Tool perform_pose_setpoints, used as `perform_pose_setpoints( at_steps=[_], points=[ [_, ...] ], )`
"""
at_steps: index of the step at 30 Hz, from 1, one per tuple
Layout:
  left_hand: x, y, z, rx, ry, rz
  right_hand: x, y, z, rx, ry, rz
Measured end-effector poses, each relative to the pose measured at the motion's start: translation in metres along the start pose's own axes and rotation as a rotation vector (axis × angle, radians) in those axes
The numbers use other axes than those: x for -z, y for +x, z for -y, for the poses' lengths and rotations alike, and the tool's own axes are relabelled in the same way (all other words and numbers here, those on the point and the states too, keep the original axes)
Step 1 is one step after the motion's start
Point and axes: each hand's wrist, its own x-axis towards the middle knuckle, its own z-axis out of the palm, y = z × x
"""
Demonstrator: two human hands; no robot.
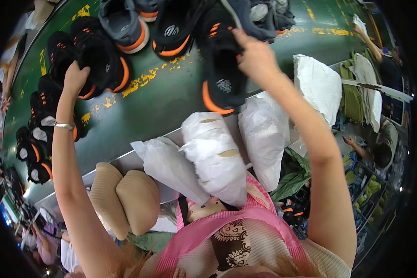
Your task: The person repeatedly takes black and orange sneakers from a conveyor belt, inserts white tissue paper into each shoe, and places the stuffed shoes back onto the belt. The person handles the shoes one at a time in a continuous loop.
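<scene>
My right hand (259, 58) grips the collar of a black shoe (223, 69) with an orange heel edge, tilted above the near side of the green table. At the left, my left hand (77, 76) is closed at the opening of another black-and-orange shoe (59, 48); its fingertips are hidden inside. Right beside that one stands a similar black shoe (95, 51), close to my left thumb. In front of my body, below the right-hand shoe, lies a bundle wrapped in white paper (215, 155).
Along the green table (148, 104) stand more shoes, including a grey one (123, 23) and a black one (173, 30). White paper wads (262, 134) and beige ribbed pads (136, 199) line the near edge. A metal rail (380, 88) and co-workers are at the right.
</scene>
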Motion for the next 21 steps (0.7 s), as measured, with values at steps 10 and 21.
perform_pose_setpoints(
  at_steps=[10,21],
  points=[
    [-0.040,-0.012,-0.146,-0.085,0.084,0.155,-0.011,0.051,-0.143,-0.125,-0.225,-0.214],
    [-0.039,-0.122,-0.193,-0.120,-0.151,0.259,0.069,-0.001,-0.008,0.323,0.043,-0.275]
  ],
)
